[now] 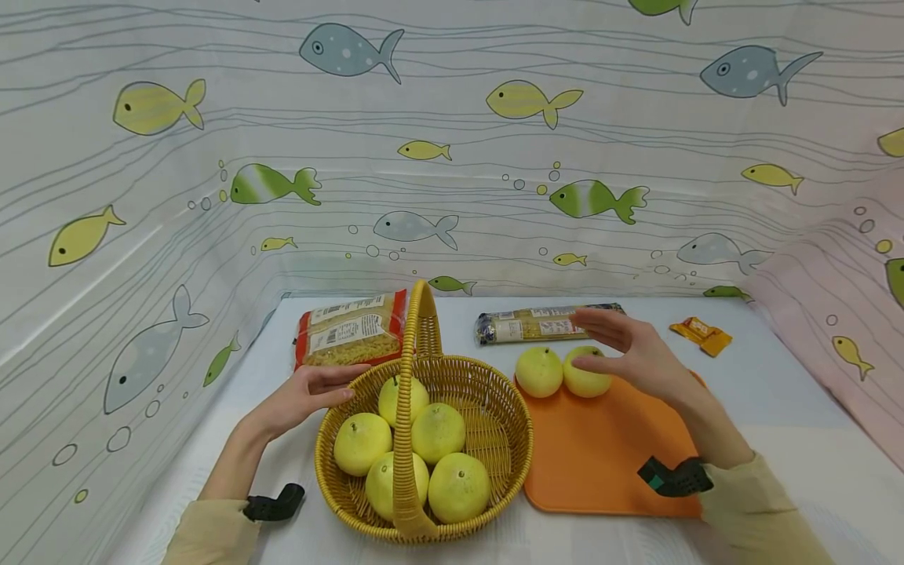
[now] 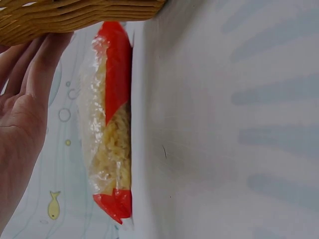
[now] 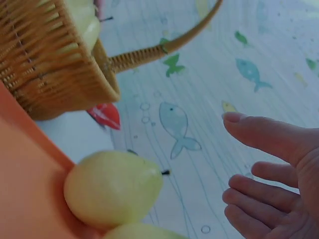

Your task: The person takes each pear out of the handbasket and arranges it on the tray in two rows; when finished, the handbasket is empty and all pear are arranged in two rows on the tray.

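Observation:
A woven basket (image 1: 519,424) with a tall handle holds several yellow-green pears (image 1: 459,486). My left hand (image 1: 300,402) is at the basket's left side, thumb near the rim and fingers extended along the outside; in the left wrist view those fingers (image 2: 42,67) reach up to the wicker. Over the orange tray (image 1: 600,471), my right hand (image 1: 636,357) hovers with nothing in it, its thumb and fingers spread apart. Just left of it, two pears (image 1: 539,372) sit at the tray's far left corner. In the right wrist view a gap separates the hand (image 3: 279,184) from the nearer pear (image 3: 112,189).
Behind the basket on the left lies a red-ended bag of pasta (image 1: 353,329). A long pack of noodles (image 1: 526,325) lies beyond the tray, and a small orange packet (image 1: 701,335) is at the back right. Fish-patterned sheets (image 1: 452,188) wall the table's back and sides.

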Available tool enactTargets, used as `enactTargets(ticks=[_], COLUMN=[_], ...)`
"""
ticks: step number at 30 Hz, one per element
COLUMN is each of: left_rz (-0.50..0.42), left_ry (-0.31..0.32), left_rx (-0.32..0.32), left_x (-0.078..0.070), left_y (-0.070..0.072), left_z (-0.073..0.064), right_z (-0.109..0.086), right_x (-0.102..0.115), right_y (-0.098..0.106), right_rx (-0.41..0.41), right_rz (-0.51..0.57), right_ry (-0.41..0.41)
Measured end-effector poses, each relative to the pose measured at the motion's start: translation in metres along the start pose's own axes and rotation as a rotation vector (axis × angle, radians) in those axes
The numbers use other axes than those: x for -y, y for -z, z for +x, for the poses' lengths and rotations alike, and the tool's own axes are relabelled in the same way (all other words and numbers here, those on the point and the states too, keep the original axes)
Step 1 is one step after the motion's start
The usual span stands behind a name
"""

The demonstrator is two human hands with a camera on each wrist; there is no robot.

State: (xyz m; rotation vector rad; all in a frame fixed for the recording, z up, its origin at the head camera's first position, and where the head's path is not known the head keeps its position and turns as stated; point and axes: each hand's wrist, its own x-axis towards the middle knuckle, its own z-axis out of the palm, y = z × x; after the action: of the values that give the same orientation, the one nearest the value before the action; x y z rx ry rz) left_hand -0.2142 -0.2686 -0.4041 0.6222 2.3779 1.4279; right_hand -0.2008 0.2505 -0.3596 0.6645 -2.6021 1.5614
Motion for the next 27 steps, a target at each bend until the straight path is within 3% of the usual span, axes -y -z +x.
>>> enactTargets(ticks=[12, 27], left_rz=[0.013, 0.000], left_ry=[0.046, 0.017], left_rx=[-0.018, 0.000], left_x=[-0.002, 0.000], left_y=[0.000, 0.001], left_z=[-0.002, 0.000], right_z=[0.000, -0.003], right_x=[0.022, 0.034], right_y=[-0.034, -0.070], right_rx=[0.053, 0.183], right_rz=[0.070, 0.143], right_ry=[0.020, 0.066])
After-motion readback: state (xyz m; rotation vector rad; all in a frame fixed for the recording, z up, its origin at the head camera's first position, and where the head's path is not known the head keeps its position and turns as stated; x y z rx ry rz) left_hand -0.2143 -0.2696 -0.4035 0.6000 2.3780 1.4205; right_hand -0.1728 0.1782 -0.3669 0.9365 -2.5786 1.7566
